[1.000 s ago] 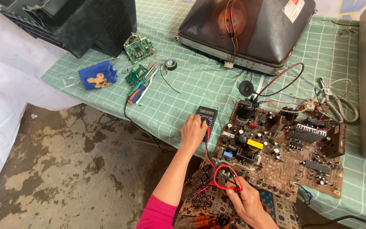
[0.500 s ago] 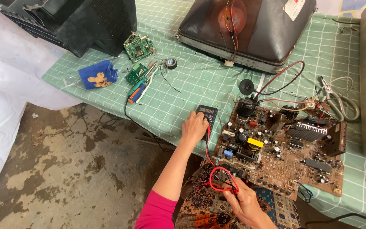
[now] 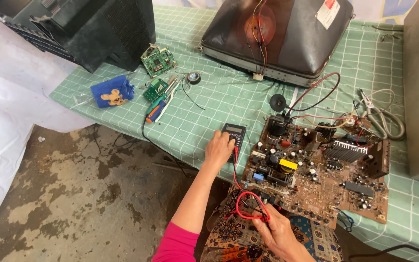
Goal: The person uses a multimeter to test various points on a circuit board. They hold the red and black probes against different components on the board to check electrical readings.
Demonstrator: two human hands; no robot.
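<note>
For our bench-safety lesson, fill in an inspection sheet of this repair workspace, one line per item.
Surface: table under a green checked cloth.
Job's things: black multimeter; large brown circuit board.
Clutter: picture tube face down, black casing, small green boards, screwdrivers, blue cloth.
Grippers: left hand on the multimeter; right hand holds red and black test leads.
Cables: loose wires run from tube to board.
Surroundings: stained concrete floor, white sheet.

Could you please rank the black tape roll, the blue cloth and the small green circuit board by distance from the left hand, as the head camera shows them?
From the left hand on the multimeter:
1. Black tape roll, up-table, slightly left.
2. Small green circuit board, farther up and left, by the black casing.
3. Blue cloth, far left near the table edge.
</note>
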